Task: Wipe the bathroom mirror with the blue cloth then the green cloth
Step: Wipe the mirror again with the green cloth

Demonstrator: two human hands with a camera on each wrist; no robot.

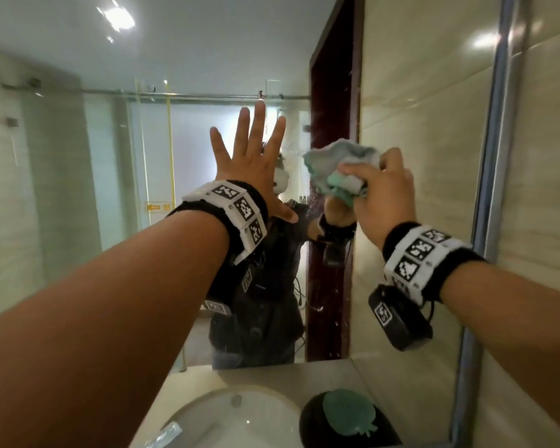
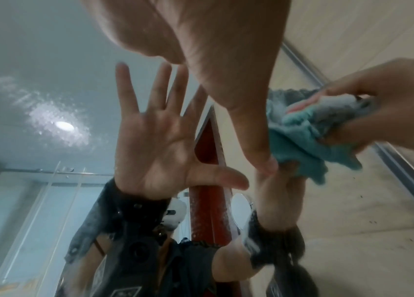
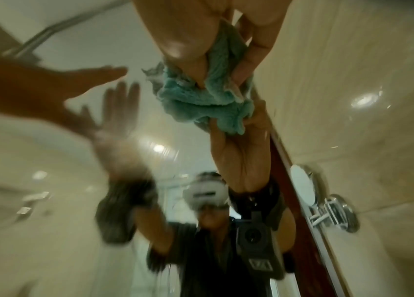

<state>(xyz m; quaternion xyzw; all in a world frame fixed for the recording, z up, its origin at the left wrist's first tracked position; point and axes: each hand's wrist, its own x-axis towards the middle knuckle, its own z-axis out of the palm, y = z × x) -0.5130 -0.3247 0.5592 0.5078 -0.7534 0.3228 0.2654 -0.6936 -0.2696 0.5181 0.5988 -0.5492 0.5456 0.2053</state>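
The bathroom mirror fills the wall in front of me. My right hand grips a crumpled teal cloth with a grey side and holds it against the glass, right of centre. The right wrist view shows the fingers curled round the cloth, which meets its own reflection. My left hand is raised to the left of the cloth, fingers straight and spread, palm toward the glass and holding nothing. In the left wrist view the thumb nearly meets its reflection; contact with the glass is unclear.
A metal frame edges the mirror on the right, with tiled wall beyond. Below lie a stone counter, a white basin and a black object topped by a green strawberry-shaped piece. Water spots mark the glass.
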